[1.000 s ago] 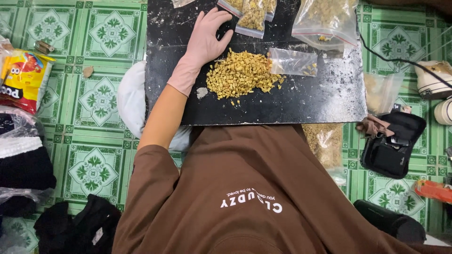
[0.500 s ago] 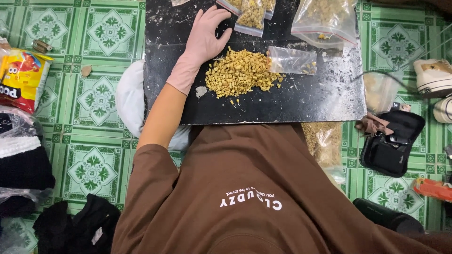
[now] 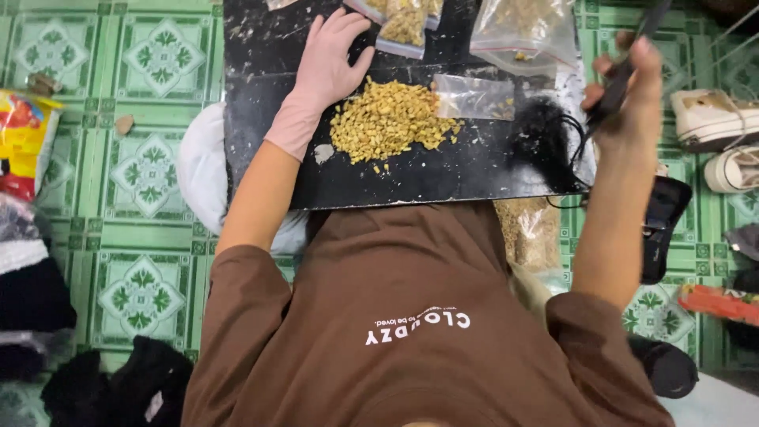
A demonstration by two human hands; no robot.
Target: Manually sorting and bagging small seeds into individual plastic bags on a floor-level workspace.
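Observation:
My left hand (image 3: 328, 59), in a pale pink glove, lies flat with fingers spread on a black board (image 3: 277, 166), just left of a heap of small yellow bits (image 3: 387, 122). Small clear bags (image 3: 474, 96) lie beside and beyond the heap, some holding the same yellow bits (image 3: 403, 24). My right hand (image 3: 628, 103) is bare and raised over the board's right edge. It grips a slim dark object (image 3: 624, 75), and a blurred black cord (image 3: 545, 142) hangs below it.
The board rests on a green patterned tile floor (image 3: 134, 174). A colourful snack packet (image 3: 24, 142) and dark clothes (image 3: 32, 300) lie at the left. White shoes (image 3: 715, 119), a black pouch (image 3: 664, 225) and an orange item (image 3: 719, 304) are at the right. A bag of yellow bits (image 3: 534, 233) sits under the board's edge.
My right arm has come up into view at the right, gripping the slim dark object with its cord. My left hand has stayed on the board.

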